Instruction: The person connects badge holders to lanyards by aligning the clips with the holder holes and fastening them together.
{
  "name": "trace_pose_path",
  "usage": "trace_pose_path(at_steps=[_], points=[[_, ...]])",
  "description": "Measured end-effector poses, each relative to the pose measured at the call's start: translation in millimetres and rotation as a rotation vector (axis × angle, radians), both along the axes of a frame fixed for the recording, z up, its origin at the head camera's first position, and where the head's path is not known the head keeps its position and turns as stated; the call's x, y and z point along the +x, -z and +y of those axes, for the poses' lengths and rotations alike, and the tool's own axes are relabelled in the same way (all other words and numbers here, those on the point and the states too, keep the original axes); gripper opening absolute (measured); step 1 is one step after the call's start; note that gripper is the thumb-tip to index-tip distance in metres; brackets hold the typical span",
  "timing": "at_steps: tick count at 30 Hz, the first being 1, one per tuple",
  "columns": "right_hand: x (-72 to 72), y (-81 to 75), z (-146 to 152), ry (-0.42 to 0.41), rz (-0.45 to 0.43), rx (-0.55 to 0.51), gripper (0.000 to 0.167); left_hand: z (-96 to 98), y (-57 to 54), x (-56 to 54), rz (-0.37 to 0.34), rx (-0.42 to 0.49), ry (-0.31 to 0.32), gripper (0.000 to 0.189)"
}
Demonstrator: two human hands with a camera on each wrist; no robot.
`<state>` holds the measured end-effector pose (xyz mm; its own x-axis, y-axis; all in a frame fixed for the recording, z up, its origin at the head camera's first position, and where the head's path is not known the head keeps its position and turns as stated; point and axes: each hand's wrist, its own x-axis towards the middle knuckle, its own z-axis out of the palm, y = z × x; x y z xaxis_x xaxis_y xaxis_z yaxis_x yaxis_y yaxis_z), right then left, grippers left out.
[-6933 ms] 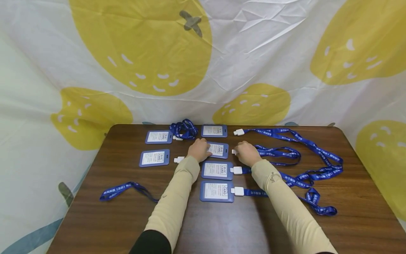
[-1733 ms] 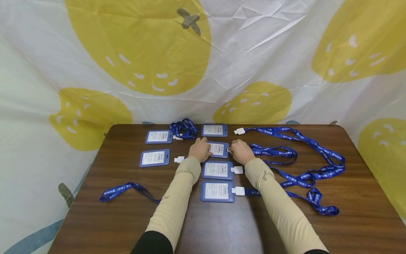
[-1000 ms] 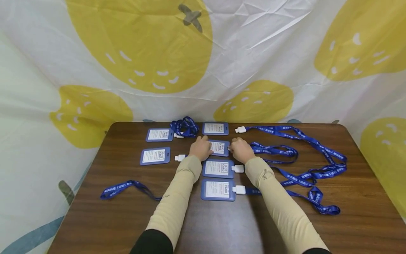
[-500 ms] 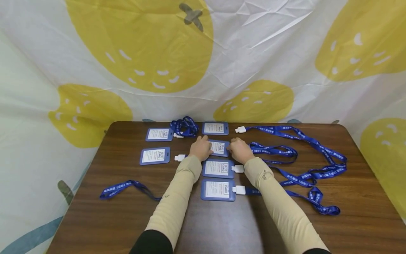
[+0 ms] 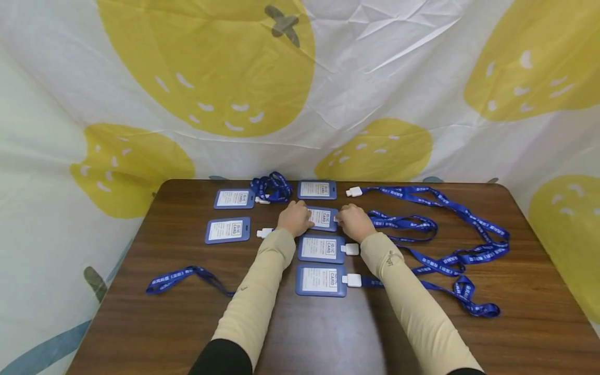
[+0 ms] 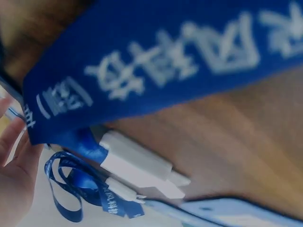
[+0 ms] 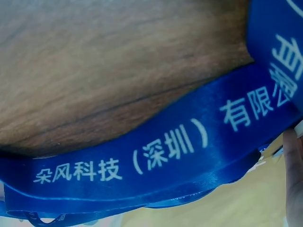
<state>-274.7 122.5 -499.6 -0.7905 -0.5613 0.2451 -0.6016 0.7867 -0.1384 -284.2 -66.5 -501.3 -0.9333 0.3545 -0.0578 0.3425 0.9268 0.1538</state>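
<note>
In the head view my left hand (image 5: 294,219) grips the left end of a blue ID card holder (image 5: 321,219), its thumb on the near side. At the holder's right end my right hand (image 5: 355,223) pinches a white lanyard clip (image 5: 336,220), mostly hidden by the fingers. Whether the clip is through the holder's slot I cannot tell. Its blue lanyard (image 5: 412,223) lies looped to the right. Part of the left hand (image 6: 19,175) shows at the edge of the left wrist view; blue lanyard ribbon (image 7: 170,146) fills much of the right wrist view.
Nearer me, two card holders (image 5: 321,249) (image 5: 321,281) have white clips at their slots. Behind lies another holder (image 5: 317,190) with a clip (image 5: 354,192) apart from it. Two more holders (image 5: 234,198) (image 5: 227,230) lie left, near a bundled lanyard (image 5: 272,187) and a loose one (image 5: 187,276).
Since the earliest frame my right hand has moved left, bringing the clip to the holder's right end and drawing its lanyard slightly along. Both hands have stayed almost still over the last second.
</note>
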Motion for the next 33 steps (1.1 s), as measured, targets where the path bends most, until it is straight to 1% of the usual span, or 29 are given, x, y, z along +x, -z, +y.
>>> trace_pose_path(at_steps=[4, 8, 10, 13, 17, 20, 22, 26, 30, 33], points=[[-0.8, -1.6, 0, 0.024, -0.033, -0.011, 0.005, -1.7, -1.4, -0.8, -0.022, 0.044, -0.031, 0.034], [-2.9, -2.3, 2, 0.042, -0.054, -0.044, 0.005, -0.2, -4.5, -2.6, -0.018, 0.086, -0.066, 0.03], [-3.4, -2.9, 3, 0.049, -0.064, -0.056, 0.005, 1.0, -5.7, -4.1, -0.017, 0.096, -0.078, 0.032], [-3.2, -4.1, 4, 0.061, -0.072, -0.059, 0.005, 2.4, -7.1, -6.5, -0.024, 0.084, -0.071, 0.035], [-1.1, -5.7, 5, 0.09, -0.069, -0.055, 0.007, 2.1, -7.8, -8.5, -0.027, 0.028, -0.039, 0.035], [0.3, -7.5, 6, 0.115, -0.07, -0.056, 0.012, 0.9, -9.2, -8.3, -0.034, 0.01, -0.025, 0.031], [0.0, -8.9, 7, 0.133, -0.073, -0.062, 0.015, -0.6, -9.2, -8.2, -0.025, 0.011, -0.022, 0.028], [-2.6, -12.0, 9, 0.169, -0.081, -0.083, 0.013, -3.5, -6.8, -9.6, 0.026, 0.062, -0.025, 0.02], [-4.0, -15.8, 12, 0.206, -0.096, -0.106, 0.015, -4.8, -6.2, -12.4, 0.078, 0.172, -0.053, 0.015], [-4.8, -19.3, 13, 0.233, -0.115, -0.099, 0.015, -5.5, -9.7, -14.0, 0.099, 0.244, -0.081, 0.015]])
